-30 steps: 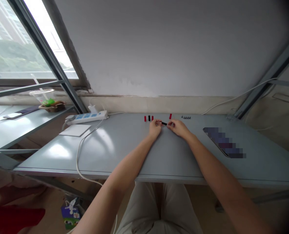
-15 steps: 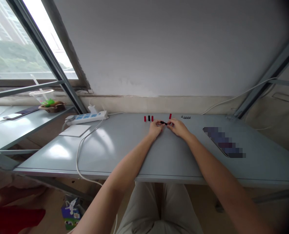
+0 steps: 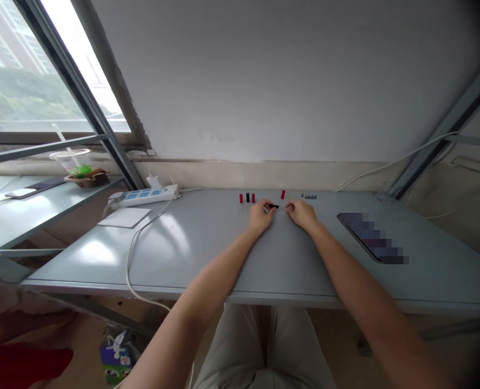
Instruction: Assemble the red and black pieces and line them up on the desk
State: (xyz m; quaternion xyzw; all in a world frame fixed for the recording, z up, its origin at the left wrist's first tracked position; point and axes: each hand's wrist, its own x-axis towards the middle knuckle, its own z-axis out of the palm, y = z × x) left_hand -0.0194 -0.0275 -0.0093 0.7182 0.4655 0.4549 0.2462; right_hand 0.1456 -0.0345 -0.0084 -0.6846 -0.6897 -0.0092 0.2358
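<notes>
My left hand [image 3: 260, 214] pinches a small black rod-like piece [image 3: 274, 206], which points right, toward the other hand. My right hand [image 3: 304, 213] is just to its right, thumb and fingers pressed together. Whatever lies between those fingertips is too small to make out. Beyond my left hand a short red cylinder [image 3: 241, 198], a black cylinder [image 3: 247, 198] and a second red cylinder [image 3: 253, 198] stand in a row. Behind the gap between my hands is another red cylinder [image 3: 282, 194], slightly tilted. Several tiny grey pieces [image 3: 310, 197] are lined up beyond my right hand.
A phone [image 3: 370, 237] with a blurred screen lies on the grey desk [image 3: 280, 259] at right. At left are a white power strip [image 3: 145, 195], a flat white square [image 3: 125, 218] and a white cable [image 3: 131, 254] hanging over the front edge. A wall closes the back.
My hands have moved slightly apart. The right fingers have left the black piece, which stays in my left hand, and a gap shows between them.
</notes>
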